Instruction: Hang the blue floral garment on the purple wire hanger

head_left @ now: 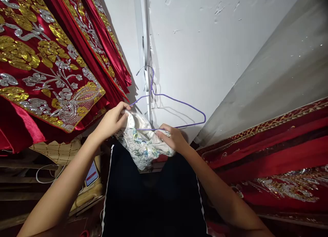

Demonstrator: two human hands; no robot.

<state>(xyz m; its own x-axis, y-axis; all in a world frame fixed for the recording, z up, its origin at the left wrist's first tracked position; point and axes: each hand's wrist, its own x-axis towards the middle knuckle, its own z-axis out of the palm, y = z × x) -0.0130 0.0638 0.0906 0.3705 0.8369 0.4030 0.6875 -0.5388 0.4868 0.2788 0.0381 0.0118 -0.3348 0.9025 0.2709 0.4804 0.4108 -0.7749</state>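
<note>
A purple wire hanger (179,101) hangs by its hook from a narrow pale rail on the wall. Its left end reaches into a white garment (143,149) with a blue and green floral print, while its right end is bare. My left hand (116,120) is closed on the garment's edge near the hanger's left arm. With the fingers of my right hand (172,138) I grip the garment's right side, just below the hanger's bottom bar. Bunched cloth hangs between both hands, and some fingertips are hidden in it.
Red garments (74,76) with gold and silver embroidery hang at the left. More red embroidered cloth (276,155) lies along the right, below a sheer pale fabric (271,66). A phone (91,174) with its screen lit rests at the lower left near a white cable (38,175).
</note>
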